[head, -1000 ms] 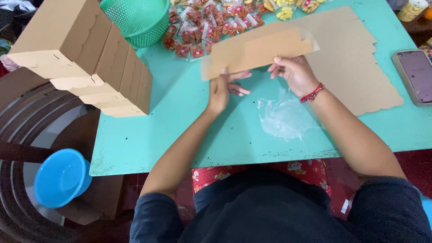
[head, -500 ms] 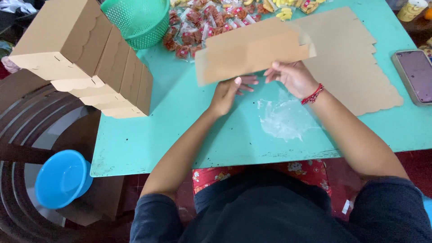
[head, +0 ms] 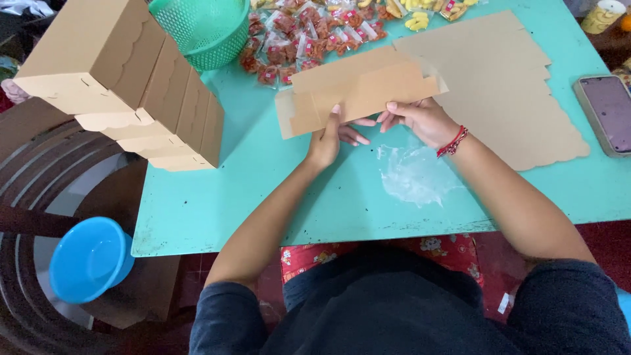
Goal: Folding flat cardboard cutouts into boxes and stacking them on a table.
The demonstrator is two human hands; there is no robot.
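Low in the frame sits the person's dark-clothed lap, with a blue plastic bowl [head: 91, 258] on the floor at lower left. Just above, the turquoise table [head: 217, 204] carries a crumpled clear plastic wrapper [head: 414, 174] right of centre. Over the middle of the table both hands hold a flat brown cardboard box blank [head: 358, 92], tilted, its right end higher. The left hand [head: 327, 139] pinches its lower edge, thumb up on the face and fingers underneath. The right hand [head: 420, 119], a red thread bracelet [head: 452, 142] at the wrist, grips the lower edge near the right end, fingers curled behind the card. Right of them lies a stack of flat scallop-edged cardboard sheets [head: 513, 92], and a phone [head: 608, 112] at the far right edge. At upper left stand folded cardboard boxes [head: 131, 85]. Farthest off, along the top, are a green mesh basket [head: 207, 29] and small wrapped snack packets [head: 302, 36].
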